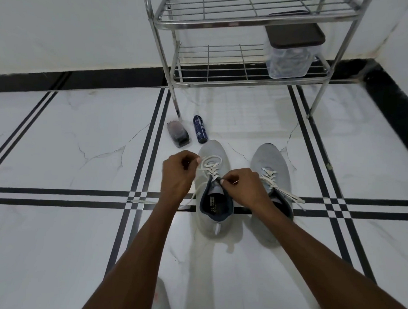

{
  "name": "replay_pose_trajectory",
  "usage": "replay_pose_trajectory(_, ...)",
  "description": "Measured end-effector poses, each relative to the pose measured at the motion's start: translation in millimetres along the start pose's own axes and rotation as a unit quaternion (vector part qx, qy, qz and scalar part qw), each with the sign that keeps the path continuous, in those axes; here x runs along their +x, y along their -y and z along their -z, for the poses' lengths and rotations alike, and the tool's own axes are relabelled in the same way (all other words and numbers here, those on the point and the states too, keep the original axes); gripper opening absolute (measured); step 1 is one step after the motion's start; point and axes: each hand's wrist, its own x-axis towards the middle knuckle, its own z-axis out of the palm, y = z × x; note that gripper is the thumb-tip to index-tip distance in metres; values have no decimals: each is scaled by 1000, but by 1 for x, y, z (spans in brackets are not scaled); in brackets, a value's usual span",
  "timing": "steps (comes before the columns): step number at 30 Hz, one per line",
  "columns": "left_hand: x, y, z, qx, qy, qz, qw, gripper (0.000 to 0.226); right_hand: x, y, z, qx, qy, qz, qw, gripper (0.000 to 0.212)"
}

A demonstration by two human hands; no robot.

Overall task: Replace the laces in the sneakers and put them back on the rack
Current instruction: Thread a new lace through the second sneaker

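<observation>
Two grey sneakers stand side by side on the white tiled floor, toes pointing away from me. On the left sneaker [216, 152] a white lace [209, 165] crosses the eyelets. My left hand [177, 174] pinches a loop of that lace at the shoe's left side. My right hand [242, 186] pinches the lace at the top right eyelet, by the dark collar. A loose end of the lace trails down past my left wrist. The right sneaker [272, 157] has its own white lace, with the ends lying loose to the right. The metal shoe rack [246, 83] stands behind the shoes.
A clear plastic box with a dark lid [291, 53] sits on the rack's lower shelf at the right. On the floor beside the rack's front left leg lie a small clear container [177, 134] and a dark blue can [200, 129]. The wall with its black skirting runs behind.
</observation>
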Motion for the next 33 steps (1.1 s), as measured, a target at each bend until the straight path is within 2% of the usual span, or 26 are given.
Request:
replay_pose_trajectory(3,-15,-2,-13,32,109,-40,993,5,4,-2,5,125,24,-98,987,9)
replay_pose_trajectory(7,-26,10,-25,91,134,-66,985,2,2,4,15,240,68,-175,953,9)
replay_pose_trajectory(12,-29,9,-30,138,122,-82,979,9,3,6,22,252,100,-198,942,11)
replay_pose_trajectory(19,-34,7,-32,196,108,-126,967,12,4,9,22,245,97,-199,944,7)
replay_pose_trajectory(26,-33,-3,-40,291,84,-160,940,19,4,11,21,260,91,-203,940,10)
replay_pose_trajectory(28,-35,-3,-40,294,79,-137,943,18,8,8,19,271,89,-217,934,12)
replay_pose_trajectory(30,-39,-5,-38,258,40,-95,961,15,10,6,17,270,92,-223,932,10)
replay_pose_trajectory(33,-53,-17,-38,203,4,-40,978,15,10,8,15,244,90,-199,945,9)
